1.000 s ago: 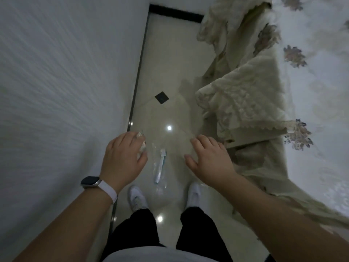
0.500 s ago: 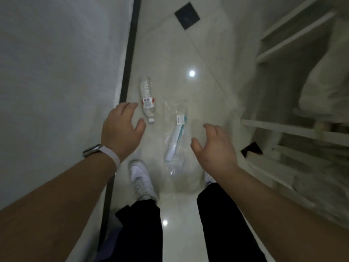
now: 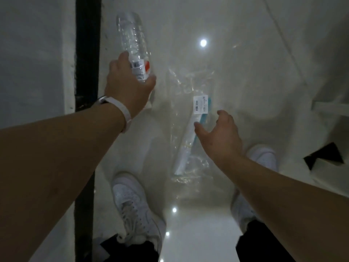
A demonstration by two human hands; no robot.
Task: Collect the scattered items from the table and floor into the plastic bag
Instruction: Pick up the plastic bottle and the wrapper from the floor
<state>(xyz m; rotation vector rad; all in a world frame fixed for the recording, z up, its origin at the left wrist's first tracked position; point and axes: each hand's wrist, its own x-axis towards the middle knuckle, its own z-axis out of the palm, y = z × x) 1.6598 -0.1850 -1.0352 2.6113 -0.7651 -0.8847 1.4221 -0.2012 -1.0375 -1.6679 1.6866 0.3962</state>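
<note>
A clear plastic water bottle (image 3: pixel 132 40) with a red and white label lies on the glossy floor near the wall. My left hand (image 3: pixel 128 86) is wrapped around its labelled lower end, thumb on the right side. A clear plastic bag (image 3: pixel 187 103) lies flat on the floor to the right of the bottle. Inside it is a long white and teal packaged item (image 3: pixel 192 133). My right hand (image 3: pixel 219 137) hovers over that item with fingers spread, holding nothing.
A black skirting strip (image 3: pixel 86 53) runs along the white wall (image 3: pixel 34 53) on the left. My two white shoes (image 3: pixel 136 208) stand below the bag. Pale furniture (image 3: pixel 328 87) closes in on the right. A dark tile inset (image 3: pixel 323 157) shows at the right.
I have bent down closer to the floor. My left hand has reached forward and closed on the bottle. My right hand has come down over the bag.
</note>
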